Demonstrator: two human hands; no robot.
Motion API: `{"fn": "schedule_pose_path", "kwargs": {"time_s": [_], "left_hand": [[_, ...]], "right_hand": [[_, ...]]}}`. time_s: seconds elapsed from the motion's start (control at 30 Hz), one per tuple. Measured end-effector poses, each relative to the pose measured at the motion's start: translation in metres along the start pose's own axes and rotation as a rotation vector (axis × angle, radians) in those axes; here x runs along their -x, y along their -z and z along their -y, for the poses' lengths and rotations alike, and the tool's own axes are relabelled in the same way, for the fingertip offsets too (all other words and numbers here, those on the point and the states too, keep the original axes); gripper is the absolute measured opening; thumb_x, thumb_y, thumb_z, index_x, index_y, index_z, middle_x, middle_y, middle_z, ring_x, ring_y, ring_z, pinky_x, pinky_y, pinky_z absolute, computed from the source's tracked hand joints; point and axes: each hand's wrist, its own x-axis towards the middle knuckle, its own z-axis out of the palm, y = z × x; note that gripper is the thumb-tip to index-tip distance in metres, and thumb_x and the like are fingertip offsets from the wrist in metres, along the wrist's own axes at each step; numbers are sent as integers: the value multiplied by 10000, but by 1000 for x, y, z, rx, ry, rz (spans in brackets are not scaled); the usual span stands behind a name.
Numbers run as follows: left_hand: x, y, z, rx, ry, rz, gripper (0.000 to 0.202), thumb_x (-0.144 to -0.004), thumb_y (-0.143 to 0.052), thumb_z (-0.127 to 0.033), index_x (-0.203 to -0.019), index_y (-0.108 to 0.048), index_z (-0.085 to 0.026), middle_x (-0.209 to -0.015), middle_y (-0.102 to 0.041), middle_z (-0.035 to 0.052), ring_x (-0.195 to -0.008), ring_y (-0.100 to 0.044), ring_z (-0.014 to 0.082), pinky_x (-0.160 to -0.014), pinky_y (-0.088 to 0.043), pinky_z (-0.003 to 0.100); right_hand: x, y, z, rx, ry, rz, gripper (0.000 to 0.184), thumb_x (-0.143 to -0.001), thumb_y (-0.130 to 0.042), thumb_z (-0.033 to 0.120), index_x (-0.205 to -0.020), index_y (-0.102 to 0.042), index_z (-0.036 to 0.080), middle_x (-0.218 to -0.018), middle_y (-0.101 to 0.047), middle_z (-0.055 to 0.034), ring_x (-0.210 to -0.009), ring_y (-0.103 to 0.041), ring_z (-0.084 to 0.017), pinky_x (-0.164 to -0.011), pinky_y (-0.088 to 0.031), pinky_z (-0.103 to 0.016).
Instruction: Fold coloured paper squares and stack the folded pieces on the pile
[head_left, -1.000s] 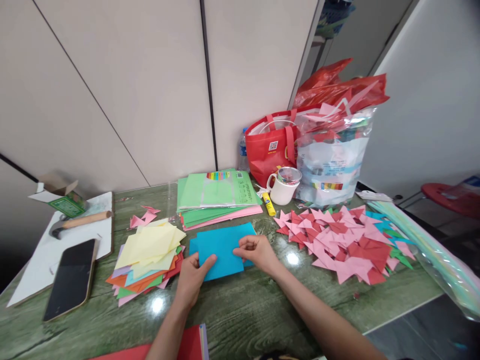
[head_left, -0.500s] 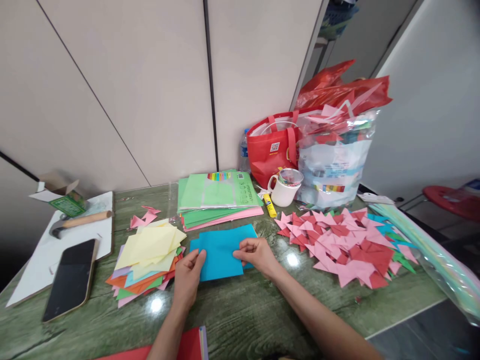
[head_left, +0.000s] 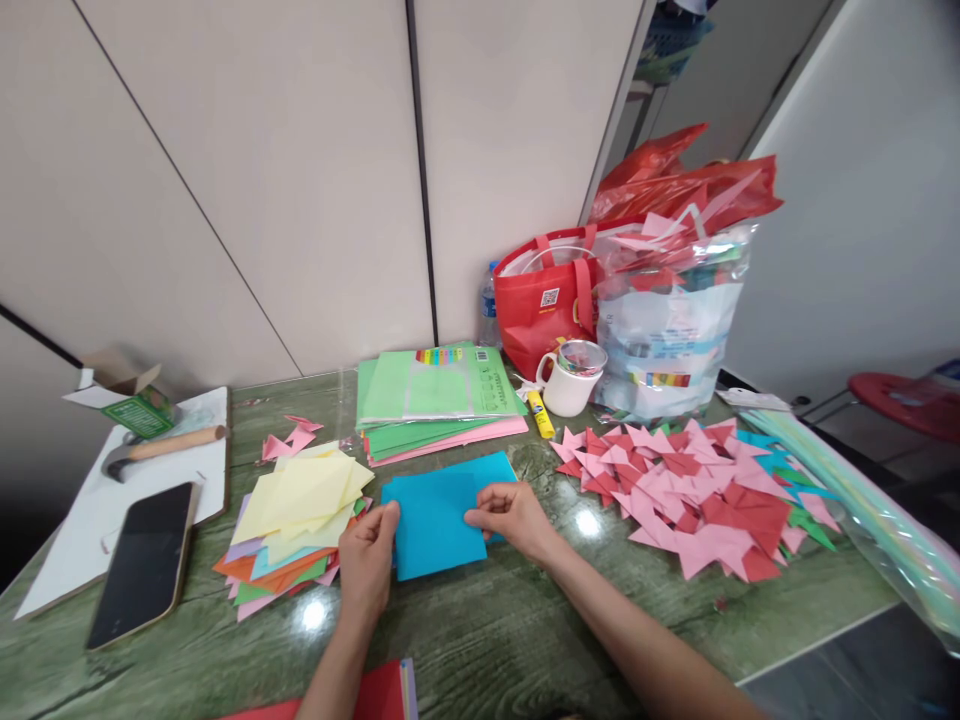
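Observation:
A blue paper sheet [head_left: 439, 520] lies folded over on the green table [head_left: 510, 630] right in front of me. My left hand [head_left: 367, 562] pinches its left edge with thumb and fingers closed. My right hand [head_left: 512, 516] pinches the right edge of the folded flap, fingers curled. A second blue layer shows behind the flap toward the back right.
A stack of yellow and mixed colour squares [head_left: 300, 520] lies left of the sheet. Folded pink and red paper shapes [head_left: 697, 495] are heaped at right. Green paper packs [head_left: 435, 395], a glue stick [head_left: 539, 413], a mug [head_left: 570, 378], bags [head_left: 660, 300], a phone [head_left: 142, 562] and a hammer [head_left: 161, 448] surround them.
My left hand slid from the sheet's lower middle to its left edge. The blue flap has been folded over and now lies squarer. My right hand stayed on the right edge.

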Motion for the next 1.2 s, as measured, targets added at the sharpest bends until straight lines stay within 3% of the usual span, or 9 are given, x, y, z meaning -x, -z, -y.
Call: {"fn": "schedule_pose_path", "kwargs": {"time_s": [0.13, 0.3, 0.47, 0.63, 0.73, 0.93, 1.07, 1.2], "left_hand": [[0, -1, -6, -42, -54, 24, 270, -682, -582, -406, -552, -574, -169, -485, -420, -45, -498, -326, 103, -467, -264, 210], [-1, -6, -3, 74, 46, 113, 237, -630, -631, -398, -605, -614, -164, -522, -493, -36, -520, -393, 109, -499, -318, 205], [0, -8, 1, 209, 126, 125, 251, -571, -675, -392, -597, -637, -146, -491, -495, -33, -499, -429, 103, -487, -345, 208], [2, -9, -5, 297, 243, 178, 407, -552, -702, -348, -901, -653, -145, -482, -483, -55, -437, -390, 68, -470, -355, 198], [4, -10, -6, 278, 255, 187, 463, -566, -694, -320, -987, -620, -142, -499, -507, -55, -445, -414, 68, -486, -372, 199], [7, -12, -16, 333, 239, 327, 556, -623, -643, -269, -1156, -503, -191, -834, -662, 64, -681, -578, 147, -588, -430, 225], [10, -14, -28, 393, 185, 368, 717, -638, -618, -208, -1285, -313, -262, -1032, -617, 86, -813, -595, 168, -666, -451, 247], [13, -16, -33, 439, 157, 335, 740, -627, -563, -115, -1283, -278, -304, -1103, -575, 59, -861, -584, 154, -675, -462, 233]], "right_hand": [[-1, -1, 0, -25, -17, -28, 387, -394, -756, 443, -544, -545, 156, -466, -553, 42, -376, -484, -86, -376, -396, -206], [-2, 1, 0, -44, -14, -104, 348, -429, -757, 411, -553, -550, 160, -440, -542, 45, -368, -474, -89, -369, -388, -209], [-4, 1, -1, -51, -14, -126, 348, -413, -765, 408, -549, -561, 160, -448, -549, 42, -370, -466, -91, -373, -391, -219], [-6, 6, -1, -61, 5, -144, 341, -423, -765, 401, -550, -559, 161, -448, -544, 42, -365, -469, -93, -367, -376, -218], [-7, 8, 0, -68, 5, -165, 340, -429, -765, 398, -555, -557, 160, -440, -542, 41, -361, -469, -94, -366, -374, -218], [-8, 9, 0, -81, 8, -155, 315, -450, -765, 362, -557, -552, 157, -442, -540, 43, -363, -459, -84, -365, -378, -211], [-8, 8, -3, -90, 35, -154, 291, -481, -756, 348, -570, -556, 156, -462, -546, 39, -387, -470, -87, -371, -381, -206], [-7, 6, -4, -111, 46, -156, 284, -490, -752, 341, -575, -556, 155, -463, -540, 44, -396, -464, -81, -381, -392, -201]]}}
